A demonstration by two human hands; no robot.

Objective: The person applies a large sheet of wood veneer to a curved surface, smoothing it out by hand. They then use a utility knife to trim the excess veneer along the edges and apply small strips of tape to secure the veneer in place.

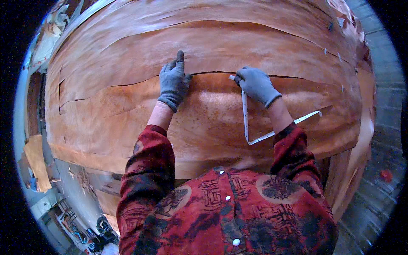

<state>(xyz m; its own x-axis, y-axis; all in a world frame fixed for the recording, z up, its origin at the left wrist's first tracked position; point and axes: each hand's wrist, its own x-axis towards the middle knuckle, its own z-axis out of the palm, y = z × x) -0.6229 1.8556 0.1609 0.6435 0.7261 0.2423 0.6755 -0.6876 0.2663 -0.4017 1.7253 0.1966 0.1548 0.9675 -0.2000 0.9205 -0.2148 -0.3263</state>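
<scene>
At the far left side, a tan piece (37, 161) with uneven edges is showing, and below it a group of small dark objects (102, 229) is lying crowded together, too small for naming one by one. Next to these, a large brown sheet (212, 123) with wavy, wood-like grain is covering most of the view. Near its left end, an angular dark cut (60, 97) is appearing.

Further to the right, the left hand (173, 83), in a grey glove, is resting over the sheet, at the long dark split (221, 72). Its grip is loosely spread: the index finger is stretching forward, the thumb is standing toward the right, and the other fingers are bending a little. In the lower middle, a red and black patterned jacket (238, 204) with white buttons is filling the space.

Well apart from the left hand, the right hand (257, 83), also gloved in grey, is pinching a white tape (245, 112) between thumb and fingers, just beside the split. One short end is coming out left of the fingertips; whether it is touching the sheet, I cannot tell. The other part, carrying small dark dots, is running down, folding sharply, then passing behind the right sleeve (295, 146) and ending to its right. At the far right, grey floor (389, 140) is showing, with a small red thing (386, 175) lying on it.
</scene>
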